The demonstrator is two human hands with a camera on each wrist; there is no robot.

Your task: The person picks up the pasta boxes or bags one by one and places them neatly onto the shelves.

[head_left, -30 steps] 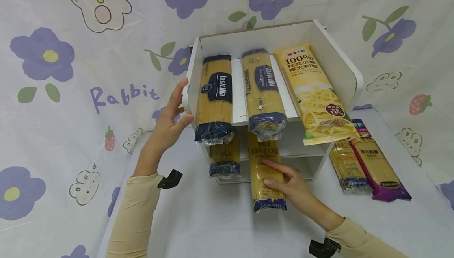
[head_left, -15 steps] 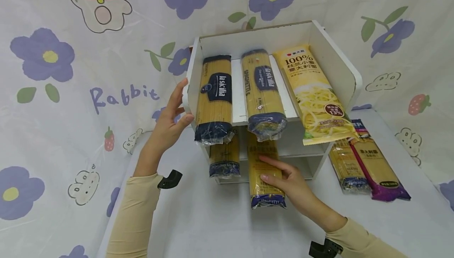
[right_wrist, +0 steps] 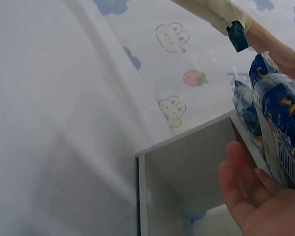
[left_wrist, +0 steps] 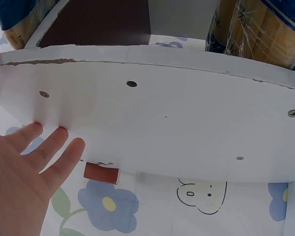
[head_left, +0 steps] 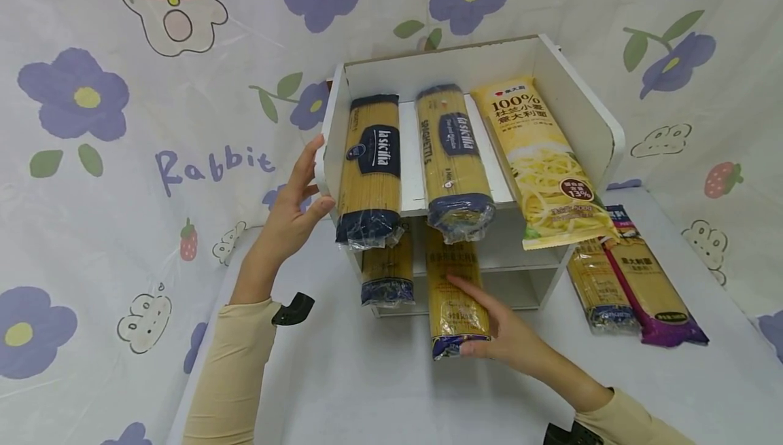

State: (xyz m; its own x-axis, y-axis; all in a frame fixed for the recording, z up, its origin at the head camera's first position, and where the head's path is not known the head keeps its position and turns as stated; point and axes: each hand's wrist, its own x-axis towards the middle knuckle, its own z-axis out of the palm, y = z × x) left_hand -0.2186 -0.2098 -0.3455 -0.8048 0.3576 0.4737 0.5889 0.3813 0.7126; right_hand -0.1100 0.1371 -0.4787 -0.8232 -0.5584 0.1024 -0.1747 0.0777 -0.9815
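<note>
My left hand (head_left: 286,219) touches the outer left side of a white shelf unit (head_left: 590,115); in the left wrist view straight fingertips (left_wrist: 62,133) rest against its panel. My right hand (head_left: 520,340) lies along a yellow spaghetti pack (head_left: 457,306) sticking out of the middle level. Its index finger is stretched over the pack, the thumb at the blue front end. Seen from the right wrist, the other fingers (right_wrist: 231,179) are loosely bent beside the packs. Another spaghetti pack (head_left: 388,272) lies left of it; its back is hidden under the top shelf.
Across the top shelf lie two spaghetti packs with blue labels (head_left: 379,149) (head_left: 457,139) and a yellow noodle bag (head_left: 544,159). On the table (head_left: 342,384), right of the unit, are a spaghetti pack (head_left: 602,289) and a purple-edged pasta pack (head_left: 651,282). A patterned cloth (head_left: 202,105) hangs behind.
The spaghetti pack under my right hand has slid slightly inward. My right thumb has moved from the pack's middle to its front end, and the hand has spread. The left hand stays put.
</note>
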